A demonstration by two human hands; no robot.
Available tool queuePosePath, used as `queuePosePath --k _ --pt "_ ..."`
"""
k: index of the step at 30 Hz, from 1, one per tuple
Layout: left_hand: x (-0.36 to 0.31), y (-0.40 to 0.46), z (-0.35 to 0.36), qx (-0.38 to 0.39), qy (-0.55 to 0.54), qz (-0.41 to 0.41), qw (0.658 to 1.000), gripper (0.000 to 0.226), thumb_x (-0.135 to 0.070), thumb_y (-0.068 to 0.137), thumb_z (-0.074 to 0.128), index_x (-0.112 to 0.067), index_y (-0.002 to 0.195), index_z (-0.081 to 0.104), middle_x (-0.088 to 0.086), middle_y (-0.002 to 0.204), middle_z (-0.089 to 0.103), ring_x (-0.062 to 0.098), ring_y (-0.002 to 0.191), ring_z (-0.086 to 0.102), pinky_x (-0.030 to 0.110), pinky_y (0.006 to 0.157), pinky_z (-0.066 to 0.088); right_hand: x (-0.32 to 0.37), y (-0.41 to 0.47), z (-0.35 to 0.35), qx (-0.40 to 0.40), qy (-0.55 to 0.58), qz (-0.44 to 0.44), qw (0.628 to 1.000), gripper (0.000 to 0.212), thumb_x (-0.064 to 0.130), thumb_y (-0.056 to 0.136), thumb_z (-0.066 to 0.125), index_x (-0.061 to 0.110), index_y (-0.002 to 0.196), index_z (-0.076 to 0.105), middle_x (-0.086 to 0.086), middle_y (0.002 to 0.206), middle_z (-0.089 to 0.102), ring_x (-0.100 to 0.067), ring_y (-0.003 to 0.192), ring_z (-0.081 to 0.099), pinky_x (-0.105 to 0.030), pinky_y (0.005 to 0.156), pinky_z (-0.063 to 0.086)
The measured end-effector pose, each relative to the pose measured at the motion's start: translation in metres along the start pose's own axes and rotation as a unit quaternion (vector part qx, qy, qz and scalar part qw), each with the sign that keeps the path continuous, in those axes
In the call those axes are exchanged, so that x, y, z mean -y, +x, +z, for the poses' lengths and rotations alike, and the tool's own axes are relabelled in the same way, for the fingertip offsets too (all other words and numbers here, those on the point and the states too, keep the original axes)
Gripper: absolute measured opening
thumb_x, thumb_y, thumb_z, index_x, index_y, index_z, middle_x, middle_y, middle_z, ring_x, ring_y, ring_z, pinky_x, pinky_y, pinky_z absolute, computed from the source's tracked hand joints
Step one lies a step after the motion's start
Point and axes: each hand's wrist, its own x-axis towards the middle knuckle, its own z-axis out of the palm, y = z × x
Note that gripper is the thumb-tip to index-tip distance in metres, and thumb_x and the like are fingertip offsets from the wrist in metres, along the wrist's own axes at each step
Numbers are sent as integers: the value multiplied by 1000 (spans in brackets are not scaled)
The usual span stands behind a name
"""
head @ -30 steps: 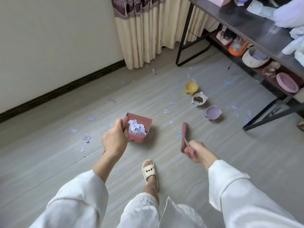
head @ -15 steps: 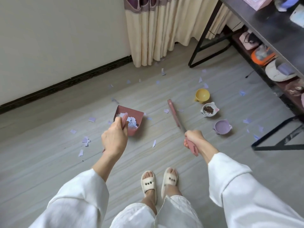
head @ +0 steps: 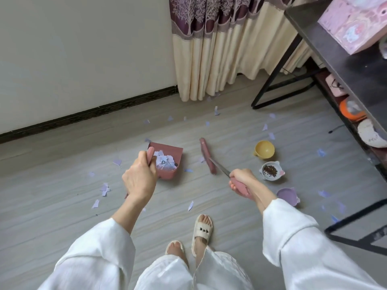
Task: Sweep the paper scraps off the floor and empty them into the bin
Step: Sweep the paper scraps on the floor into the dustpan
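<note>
The left hand [head: 139, 178] grips the handle of a dusty-pink dustpan [head: 167, 159], its fingers curled round the grip, and the pan carries a heap of pale lilac paper scraps [head: 164, 160] against its back wall. The right hand [head: 240, 181] is clenched round the pink handle of a small broom [head: 207, 155], whose thin metal shaft runs forward and left to a narrow pink head that sits low over the grey wood-look floor [head: 62, 206], just to the right of the dustpan. More scraps lie loose on the floor: a cluster left of the dustpan, a few near the curtain [head: 209, 49], and others scattered on the right beside three small bowls, a yellow bowl [head: 264, 150], a white bowl [head: 271, 171] holding dark pellets, and a purple bowl [head: 287, 196] partly hidden by the right forearm. A dark table [head: 335, 59] with a lower shelf stands at the right, a pink box [head: 354, 24] on top. No bin shows in this view
</note>
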Motion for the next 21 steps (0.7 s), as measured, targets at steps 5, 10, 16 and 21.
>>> queuePosePath --k 5,10,16,21 --pt "-35 30 4 -12 -8 -1 1000 25 -29 98 41 -7 108 50 16 102 67 43 86 61 40 68 39 62 19 -17 -16 -30 -41 999 17 1 89 38 8 74 43 -12 58 40 -10 19 35 -9 31 26" --pt "-51 75 10 -23 -14 -6 1000 24 -27 97 45 -7 108 51 16 100 67 43 83 61 38 64 36 125 56 -16 -43 -18 -76 996 24 -4 91 33 7 71 40 -12 59 38 -9 17 36 -9 29 28" --pt "-66 151 19 -27 -49 -20 998 25 -30 97 43 -8 104 50 16 96 67 43 85 60 39 69 39 209 111 -3 -71 -49 -65 994 32 0 96 33 6 65 33 -11 57 35 -8 12 31 -2 30 25" --pt "-66 213 26 -29 -54 -27 998 27 -33 98 41 -8 102 51 14 94 68 42 81 59 38 67 38 274 149 27 -109 -52 -86 989 30 0 98 32 1 68 37 -6 23 37 -8 10 30 -3 24 20"
